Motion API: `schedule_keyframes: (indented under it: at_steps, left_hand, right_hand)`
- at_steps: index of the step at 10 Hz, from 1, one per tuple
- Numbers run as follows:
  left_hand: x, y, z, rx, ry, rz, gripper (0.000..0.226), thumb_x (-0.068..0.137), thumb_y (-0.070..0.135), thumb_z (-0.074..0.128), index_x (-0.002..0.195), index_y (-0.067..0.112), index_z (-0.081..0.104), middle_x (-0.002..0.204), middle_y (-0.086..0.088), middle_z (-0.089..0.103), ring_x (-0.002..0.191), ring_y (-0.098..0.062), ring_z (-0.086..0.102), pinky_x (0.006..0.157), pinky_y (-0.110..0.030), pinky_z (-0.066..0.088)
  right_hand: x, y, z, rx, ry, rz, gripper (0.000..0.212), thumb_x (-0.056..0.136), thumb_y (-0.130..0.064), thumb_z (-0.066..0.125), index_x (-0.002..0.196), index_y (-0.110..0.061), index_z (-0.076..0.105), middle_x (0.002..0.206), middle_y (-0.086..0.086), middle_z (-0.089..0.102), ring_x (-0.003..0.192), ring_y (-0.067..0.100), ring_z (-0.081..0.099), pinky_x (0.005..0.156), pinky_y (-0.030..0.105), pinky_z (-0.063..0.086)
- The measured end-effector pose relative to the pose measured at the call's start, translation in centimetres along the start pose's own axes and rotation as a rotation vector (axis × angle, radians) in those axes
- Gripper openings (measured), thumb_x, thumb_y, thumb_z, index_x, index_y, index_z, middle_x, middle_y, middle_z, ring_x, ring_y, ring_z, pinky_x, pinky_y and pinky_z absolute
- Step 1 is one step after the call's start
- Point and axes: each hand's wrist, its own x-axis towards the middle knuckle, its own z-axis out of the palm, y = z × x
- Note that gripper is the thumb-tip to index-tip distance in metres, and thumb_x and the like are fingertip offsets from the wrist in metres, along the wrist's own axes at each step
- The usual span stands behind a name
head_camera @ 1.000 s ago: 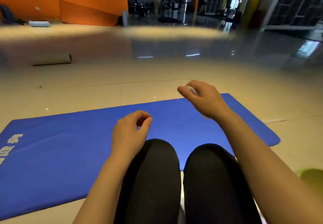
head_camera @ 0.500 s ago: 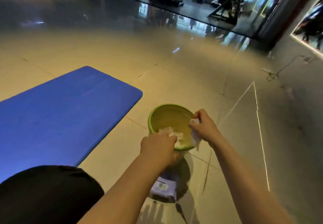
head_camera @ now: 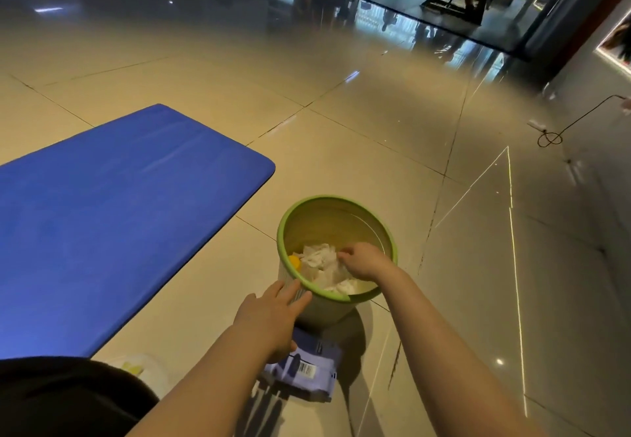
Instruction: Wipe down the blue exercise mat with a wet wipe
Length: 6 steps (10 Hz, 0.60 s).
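My right hand point(head_camera: 360, 260) is down inside the green bin point(head_camera: 389, 249), over the crumpled white wipes point(head_camera: 319, 259) that lie heaped in it. Its fingers curl toward the top wipe and their tips seem to touch it, but I cannot tell whether they pinch it or simply rest there. A small yellow-orange thing point(head_camera: 294, 261) sits in the bin against the wall on the mat's side, just beside the wipes.

My left hand point(head_camera: 271, 317) is outside the bin, at its near wall. The fingers are straight and spread, laid flat against the wall just under the rim, holding nothing.

The blue exercise mat point(head_camera: 112, 218) lies flat on the tiled floor point(head_camera: 375, 122) beyond the bin's left side, near it but apart, with a strip of tile between its rounded corner and the bin's rim. Faint pale streaks show on its surface.

Right at the bin's near foot, partly under my left wrist, lies a pale purple pack point(head_camera: 307, 371) with a barcode label on top. Nearer to me than the pack, a whitish thing with yellow marks point(head_camera: 140, 368) rests on the floor against my dark-clothed knee point(head_camera: 61, 399); I cannot make out what it is. Well beyond the bin, toward the far wall, a thin cord point(head_camera: 549, 138) lies coiled on the tiles.
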Motion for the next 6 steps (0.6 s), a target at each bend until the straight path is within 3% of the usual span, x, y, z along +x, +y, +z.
schedule_keyframes:
  at_steps: [1, 2, 4, 5, 6]
  left_hand:
    - [0.1, 0.0, -0.5, -0.015, 0.040, 0.001, 0.082, 0.100, 0.043, 0.051, 0.157, 0.031, -0.007, 0.165, 0.003, -0.015, 0.153, -0.022, -0.002, 0.117, -0.043, 0.026]
    - [0.2, 0.4, -0.7, -0.011, 0.058, 0.013, 0.081, 0.101, 0.041, 0.050, 0.158, 0.029, -0.007, 0.165, 0.002, -0.016, 0.152, -0.022, -0.001, 0.117, -0.044, 0.025]
    - [1.1, 1.1, 0.1, -0.039, 0.077, 0.006, 0.082, 0.101, 0.040, 0.051, 0.158, 0.026, -0.007, 0.165, 0.000, -0.015, 0.153, -0.022, -0.003, 0.118, -0.043, 0.024]
    - [1.1, 1.0, -0.2, -0.057, 0.072, -0.007, 0.080, 0.101, 0.043, 0.049, 0.158, 0.030, -0.005, 0.166, 0.001, -0.009, 0.153, -0.022, -0.001, 0.118, -0.043, 0.025]
    - [0.9, 0.6, -0.9, -0.061, 0.105, -0.024, 0.069, 0.100, 0.046, 0.050, 0.157, 0.035, 0.013, 0.164, -0.001, 0.013, 0.145, -0.026, 0.027, 0.108, -0.041, 0.042]
  right_hand:
    - [0.4, 0.3, 0.1, -0.276, -0.105, 0.012, 0.035, 0.101, -0.018, 0.044, 0.133, -0.016, 0.058, 0.131, 0.009, 0.059, 0.116, 0.026, 0.056, 0.089, 0.033, 0.046]
    - [0.7, 0.8, 0.2, -0.303, -0.048, 0.009, 0.036, 0.099, -0.015, 0.047, 0.133, -0.020, 0.057, 0.130, 0.006, 0.059, 0.115, 0.025, 0.057, 0.085, 0.031, 0.047]
    - [-0.8, 1.7, 0.9, -0.199, 0.168, -0.056, 0.028, 0.099, -0.027, 0.050, 0.124, -0.021, 0.061, 0.120, 0.004, 0.065, 0.108, 0.024, 0.060, 0.081, 0.033, 0.048]
    - [-1.9, 2.4, 2.9, -0.067, 0.188, -0.097, 0.025, 0.098, -0.029, 0.052, 0.117, -0.019, 0.064, 0.114, 0.003, 0.067, 0.102, 0.023, 0.061, 0.078, 0.032, 0.048]
    - [-2.2, 3.1, 4.3, 0.129, 0.159, -0.061, 0.025, 0.097, -0.030, 0.055, 0.119, -0.021, 0.064, 0.113, 0.000, 0.067, 0.099, 0.018, 0.061, 0.082, 0.033, 0.051]
